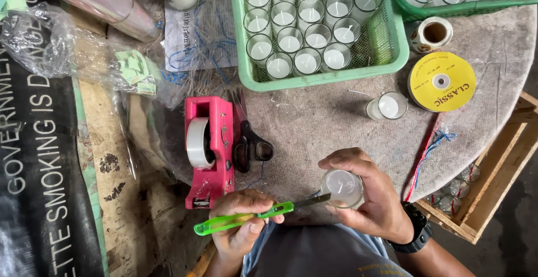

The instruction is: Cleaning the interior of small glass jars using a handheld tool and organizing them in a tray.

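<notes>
With the right hand [374, 198] closed around the glass candle [342, 188] just below the pink tape dispenser [208, 151], the left hand [242, 221], gripping the green cutter [252, 217], should probably keep its blade shallow.

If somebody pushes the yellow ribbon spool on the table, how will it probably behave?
The yellow ribbon spool lies flat on its broad face, so it would probably slide on the grey table cover, not roll. It looks thin and light. Its loose red and blue threads might drag along.
</notes>
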